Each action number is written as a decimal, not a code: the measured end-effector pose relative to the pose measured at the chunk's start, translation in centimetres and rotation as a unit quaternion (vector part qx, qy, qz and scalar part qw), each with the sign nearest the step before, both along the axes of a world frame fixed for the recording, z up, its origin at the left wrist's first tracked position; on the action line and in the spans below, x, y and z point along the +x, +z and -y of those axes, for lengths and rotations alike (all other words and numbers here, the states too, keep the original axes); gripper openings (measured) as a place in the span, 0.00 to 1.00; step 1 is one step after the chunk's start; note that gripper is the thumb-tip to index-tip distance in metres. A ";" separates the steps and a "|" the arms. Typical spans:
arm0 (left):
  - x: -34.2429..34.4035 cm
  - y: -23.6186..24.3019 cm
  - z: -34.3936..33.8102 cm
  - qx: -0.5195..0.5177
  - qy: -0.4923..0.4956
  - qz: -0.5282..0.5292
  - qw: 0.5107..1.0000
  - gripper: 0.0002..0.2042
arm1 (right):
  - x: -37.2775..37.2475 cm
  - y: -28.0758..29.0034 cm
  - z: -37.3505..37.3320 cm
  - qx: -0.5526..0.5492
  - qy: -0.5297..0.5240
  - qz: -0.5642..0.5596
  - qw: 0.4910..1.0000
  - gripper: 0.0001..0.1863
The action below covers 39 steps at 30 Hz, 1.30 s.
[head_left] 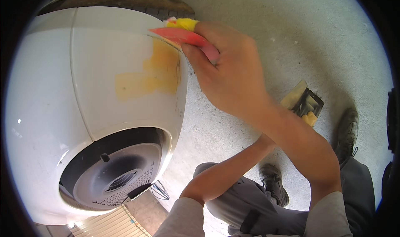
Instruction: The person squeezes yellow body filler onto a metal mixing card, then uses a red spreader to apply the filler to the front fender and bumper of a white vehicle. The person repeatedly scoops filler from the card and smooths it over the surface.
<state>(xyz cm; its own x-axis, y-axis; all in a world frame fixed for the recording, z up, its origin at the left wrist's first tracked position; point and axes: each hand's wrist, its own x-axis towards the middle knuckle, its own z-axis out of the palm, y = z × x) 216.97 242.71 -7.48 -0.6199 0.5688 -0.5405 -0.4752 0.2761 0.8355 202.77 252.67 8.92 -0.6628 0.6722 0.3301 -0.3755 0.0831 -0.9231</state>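
My right hand [233, 66] pinches a flexible red-pink filler spreader [185, 36] between thumb and fingers. Its edge lies close to the corner of a white car bumper [121, 41]. Yellow wrapping [187, 24] with a red and white end shows at my fingertips. Below the spreader, yellowish filler patches [160, 76] coat the bumper. My left forearm [233, 168] crosses beneath the right one, which hides most of the left hand. At that arm's end is a dark filler board [314, 101] with a pale tan flat part and a yellowish lump; it appears held.
A tyre [146, 4] sits behind the bumper's far edge. A round dark recess with a perforated grey insert [125, 170] opens in the bumper's near part, with a loose cable [160, 191] beside it. My shoes [274, 185] stand on the concrete floor [233, 133].
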 end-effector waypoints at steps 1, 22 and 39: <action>0.3 -0.1 -0.1 0.056 0.037 -0.031 0.997 0.16 | -1.0 0.1 0.0 0.006 -0.030 -0.012 0.999 0.10; -0.5 0.0 0.0 -0.043 0.000 0.105 0.994 0.18 | 1.0 2.1 -0.5 -0.010 0.071 0.000 0.997 0.08; -0.2 2.2 -0.3 0.031 0.109 0.156 0.981 0.14 | -0.6 0.2 -0.5 -0.002 0.028 -0.031 0.999 0.14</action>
<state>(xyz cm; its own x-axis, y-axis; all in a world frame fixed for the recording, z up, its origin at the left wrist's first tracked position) 216.76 243.00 -5.24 -0.5400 0.4789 -0.6921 -0.7527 0.0932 0.6518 202.13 253.16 9.10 -0.6770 0.6361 0.3701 -0.4365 0.0578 -0.8978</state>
